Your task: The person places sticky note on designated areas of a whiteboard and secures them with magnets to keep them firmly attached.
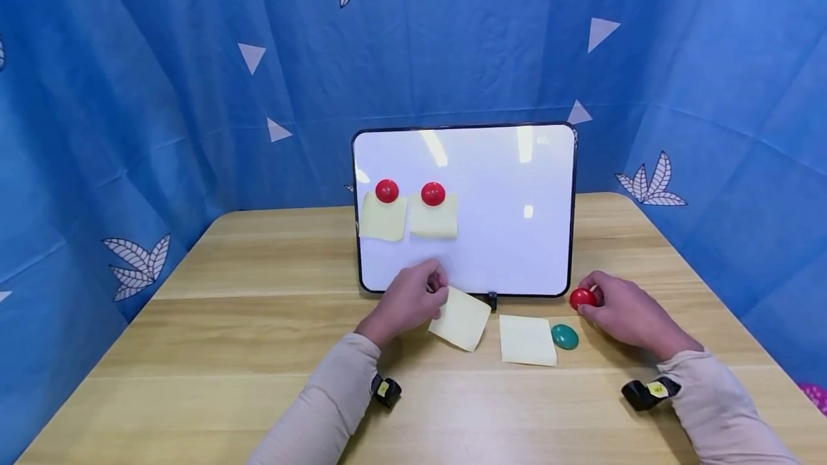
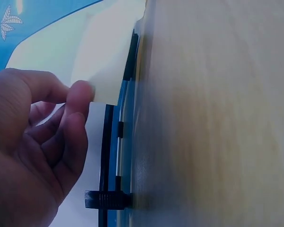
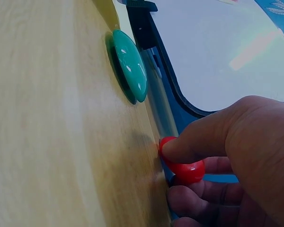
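My left hand [image 1: 413, 298] pinches a pale yellow sticky note [image 1: 462, 318] by its upper left corner, in front of the whiteboard's lower edge. In the left wrist view the note [image 2: 106, 56] hangs from thumb and fingertip. At the right, my right hand [image 1: 628, 311] holds a round red magnet [image 1: 583, 298] between thumb and fingers, close over the table; the right wrist view shows the thumb across the red magnet [image 3: 187, 171]. A green magnet [image 1: 565, 336] lies on the table just left of that hand. Beside it lies another yellow sticky note [image 1: 528, 340].
The black-framed whiteboard [image 1: 510, 235] stands upright at the table's back. On its left half, two red magnets [image 1: 387, 191] sit at the top edges of two yellow notes [image 1: 384, 218]. A blue patterned curtain [image 1: 452, 41] surrounds the wooden table [image 1: 258, 336].
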A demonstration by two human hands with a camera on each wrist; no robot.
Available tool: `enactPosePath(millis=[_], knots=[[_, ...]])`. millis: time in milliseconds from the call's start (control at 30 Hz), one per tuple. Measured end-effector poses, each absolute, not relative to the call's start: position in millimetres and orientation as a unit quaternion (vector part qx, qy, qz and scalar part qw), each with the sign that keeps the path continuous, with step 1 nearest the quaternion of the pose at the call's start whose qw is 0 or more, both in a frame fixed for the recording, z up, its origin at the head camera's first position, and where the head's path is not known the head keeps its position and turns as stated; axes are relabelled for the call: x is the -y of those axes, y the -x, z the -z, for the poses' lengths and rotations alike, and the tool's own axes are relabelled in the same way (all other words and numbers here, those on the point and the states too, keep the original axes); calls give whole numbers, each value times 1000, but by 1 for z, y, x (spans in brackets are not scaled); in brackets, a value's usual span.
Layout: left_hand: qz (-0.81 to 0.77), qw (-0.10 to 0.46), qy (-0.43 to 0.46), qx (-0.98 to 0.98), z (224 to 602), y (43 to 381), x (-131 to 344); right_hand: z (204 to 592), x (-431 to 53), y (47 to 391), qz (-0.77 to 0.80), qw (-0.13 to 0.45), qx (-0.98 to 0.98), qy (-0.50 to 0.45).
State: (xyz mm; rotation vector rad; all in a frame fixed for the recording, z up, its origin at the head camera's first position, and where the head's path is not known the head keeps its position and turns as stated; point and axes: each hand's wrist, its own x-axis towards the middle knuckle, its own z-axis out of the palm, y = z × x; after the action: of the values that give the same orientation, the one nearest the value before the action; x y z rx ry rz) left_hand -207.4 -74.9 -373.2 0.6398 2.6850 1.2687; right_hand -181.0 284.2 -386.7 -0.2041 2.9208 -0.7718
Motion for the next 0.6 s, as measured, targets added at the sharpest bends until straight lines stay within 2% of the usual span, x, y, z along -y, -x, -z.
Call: enactPosePath(millis=[600], knots=[[-425, 8, -204, -882, 371, 207, 75, 386, -285, 182, 254, 63, -963, 69]])
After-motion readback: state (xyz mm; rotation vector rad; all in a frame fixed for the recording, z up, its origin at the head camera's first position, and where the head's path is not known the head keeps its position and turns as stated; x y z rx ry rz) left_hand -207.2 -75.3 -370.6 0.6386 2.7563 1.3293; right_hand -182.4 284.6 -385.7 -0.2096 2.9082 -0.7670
